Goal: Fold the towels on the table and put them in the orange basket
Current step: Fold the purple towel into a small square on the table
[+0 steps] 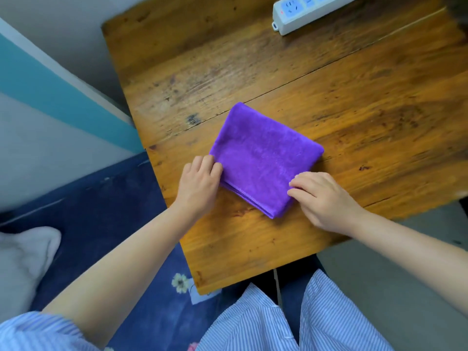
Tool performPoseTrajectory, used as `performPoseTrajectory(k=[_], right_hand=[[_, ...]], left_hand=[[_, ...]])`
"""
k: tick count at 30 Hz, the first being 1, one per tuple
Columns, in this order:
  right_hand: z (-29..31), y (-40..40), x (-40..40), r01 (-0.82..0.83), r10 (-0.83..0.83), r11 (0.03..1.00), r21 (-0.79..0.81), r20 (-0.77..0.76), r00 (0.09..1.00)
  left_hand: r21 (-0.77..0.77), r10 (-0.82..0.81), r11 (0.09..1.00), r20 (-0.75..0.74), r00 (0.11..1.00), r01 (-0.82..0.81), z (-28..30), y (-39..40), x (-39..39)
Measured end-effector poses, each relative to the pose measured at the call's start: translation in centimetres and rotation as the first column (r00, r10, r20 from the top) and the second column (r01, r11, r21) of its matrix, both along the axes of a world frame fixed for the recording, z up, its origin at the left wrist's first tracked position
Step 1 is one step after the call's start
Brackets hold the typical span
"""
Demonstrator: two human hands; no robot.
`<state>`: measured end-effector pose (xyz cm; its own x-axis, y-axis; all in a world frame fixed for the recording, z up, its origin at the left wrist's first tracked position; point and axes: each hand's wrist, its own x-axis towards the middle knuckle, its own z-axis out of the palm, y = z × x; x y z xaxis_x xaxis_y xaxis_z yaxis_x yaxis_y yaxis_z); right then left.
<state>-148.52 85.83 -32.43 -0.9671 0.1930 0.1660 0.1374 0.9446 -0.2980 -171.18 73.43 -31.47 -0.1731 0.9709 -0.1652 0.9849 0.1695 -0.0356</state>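
A purple towel (263, 155) lies folded into a small square on the wooden table (278, 72), with stacked layers showing along its near edge. My left hand (198, 184) pinches the towel's near-left corner with curled fingers. On the near-right corner my right hand (321, 198) has its fingertips bent and gripping the edge. No orange basket is in view.
A white power strip (304, 11) lies at the table's far edge. Left of the table is a bed with a dark blue floral cover (121, 224) and a white pillow (22, 262). Grey floor (379, 274) shows at the right.
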Motion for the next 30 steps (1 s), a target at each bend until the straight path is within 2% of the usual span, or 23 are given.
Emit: performPoseTrajectory(k=[2,4,6,8,9,11,14,19,23,27,30], right_hand=[[0.4,1.6,-1.0,0.075,-0.074,0.995,0.07,-0.015,0.997],[0.3,3.4,-2.0,0.075,-0.078,0.987,0.141,0.017,0.997],[0.1,5.1,-2.5,0.013,-0.027,0.992,0.123,0.116,0.993],[-0.2,6.5,-2.3,-0.053,0.034,0.994,0.091,0.204,0.978],[-0.4,6.9,-2.0,-0.08,0.056,0.992,0.096,0.229,0.972],[-0.9,7.1,-1.2,-0.137,0.102,0.983,0.121,0.261,0.96],[-1.6,7.3,-0.4,-0.176,0.125,0.974,0.142,0.31,0.943],[-1.4,8.1,-0.7,-0.216,0.185,0.974,0.066,0.317,0.93],[-0.6,9.0,-1.6,-0.233,0.226,0.972,-0.014,0.309,0.924],[0.3,9.7,-2.7,-0.395,0.351,0.911,0.116,0.281,0.893],[0.7,10.0,-3.2,-0.454,0.392,0.869,0.194,0.289,0.873]], left_hand=[[0.131,-0.017,0.991,0.08,0.997,0.006,-0.1,-0.1,1.8],[0.257,-0.047,0.966,0.2,0.979,-0.006,-0.5,0.2,4.2],[0.252,-0.002,0.965,0.279,0.96,-0.071,-1.0,0.7,6.9],[0.148,0.117,0.976,0.263,0.958,-0.16,-1.5,1.1,9.1],[0.036,0.189,0.978,0.235,0.953,-0.203,-1.8,1.2,10.0],[-0.098,0.275,0.96,0.133,0.952,-0.263,-2.6,0.7,11.5],[-0.149,0.335,0.936,0.109,0.936,-0.318,-3.3,0.5,12.4],[-0.263,0.375,0.904,0.108,0.921,-0.338,-3.4,0.9,12.7],[-0.297,0.482,0.849,0.093,0.871,-0.437,-2.3,3.4,13.2],[-0.335,0.514,0.824,0.101,0.852,-0.457,-1.3,4.4,13.7],[-0.374,0.529,0.799,0.063,0.846,-0.472,-0.7,4.7,13.8]])
